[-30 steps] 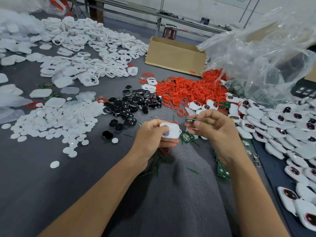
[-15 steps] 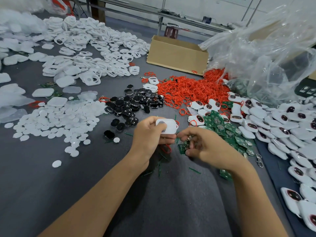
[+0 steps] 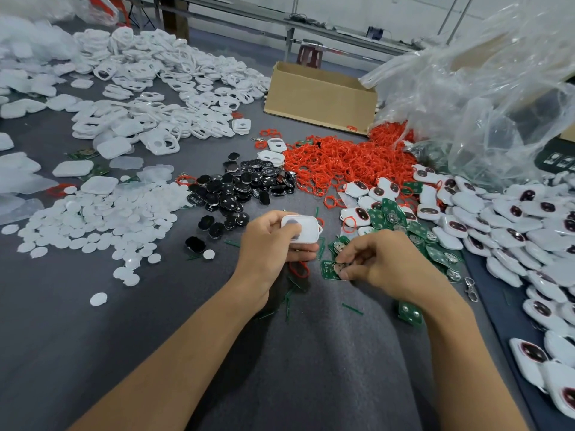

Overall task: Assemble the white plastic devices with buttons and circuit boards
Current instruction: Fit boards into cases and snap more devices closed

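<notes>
My left hand [image 3: 267, 244] grips a white plastic shell [image 3: 301, 227] just above the grey cloth [image 3: 311, 368], thumb on top. Lower and to the right, my right hand [image 3: 382, 262] reaches down to the cloth and its fingertips pinch a green circuit board [image 3: 331, 270] with a round metal contact. More green boards [image 3: 401, 225] lie in a loose heap just beyond that hand. A red ring [image 3: 298, 270] lies under my left hand.
Black buttons [image 3: 239, 189] are piled ahead, red rings [image 3: 342, 163] behind them, white discs [image 3: 93, 222] to the left, white frames [image 3: 155, 88] at far left. Finished white devices [image 3: 513, 228] crowd the right side. A cardboard box [image 3: 320, 98] and a clear plastic bag [image 3: 482, 104] stand at the back.
My right hand has dropped from beside the shell down to the cloth and now pinches a green board lying there. My left hand has kept the shell almost still.
</notes>
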Demonstrator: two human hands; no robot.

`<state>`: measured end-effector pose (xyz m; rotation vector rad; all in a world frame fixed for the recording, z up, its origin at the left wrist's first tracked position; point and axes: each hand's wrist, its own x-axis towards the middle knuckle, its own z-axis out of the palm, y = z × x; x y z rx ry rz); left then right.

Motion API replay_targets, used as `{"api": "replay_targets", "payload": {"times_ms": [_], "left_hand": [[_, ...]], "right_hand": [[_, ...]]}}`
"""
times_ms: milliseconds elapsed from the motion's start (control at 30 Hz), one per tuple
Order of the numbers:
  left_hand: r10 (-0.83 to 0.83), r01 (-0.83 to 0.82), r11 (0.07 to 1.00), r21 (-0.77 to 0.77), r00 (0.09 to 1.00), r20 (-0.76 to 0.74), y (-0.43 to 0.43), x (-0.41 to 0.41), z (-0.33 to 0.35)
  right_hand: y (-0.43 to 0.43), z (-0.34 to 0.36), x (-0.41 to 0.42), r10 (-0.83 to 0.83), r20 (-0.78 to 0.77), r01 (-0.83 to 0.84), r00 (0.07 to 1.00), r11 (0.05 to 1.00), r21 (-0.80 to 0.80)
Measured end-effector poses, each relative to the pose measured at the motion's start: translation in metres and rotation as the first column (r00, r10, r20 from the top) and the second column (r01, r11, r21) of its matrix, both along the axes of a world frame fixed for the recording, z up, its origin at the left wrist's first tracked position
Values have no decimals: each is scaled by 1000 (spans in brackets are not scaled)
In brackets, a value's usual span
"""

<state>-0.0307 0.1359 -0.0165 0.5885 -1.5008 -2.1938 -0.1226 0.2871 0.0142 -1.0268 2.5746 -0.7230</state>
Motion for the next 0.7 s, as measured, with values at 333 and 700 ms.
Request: {"api": "replay_targets", "payload": {"times_ms": [333, 700], "left_hand": [[-82, 84, 984, 157, 996, -21, -2, 0, 2], [-271, 267, 959, 94, 962, 31, 3, 1, 2]], "right_hand": [[4, 12, 5, -43, -201, -17, 979, 959, -284], [-15, 5, 17, 54, -384, -181, 922, 935, -304]]}}
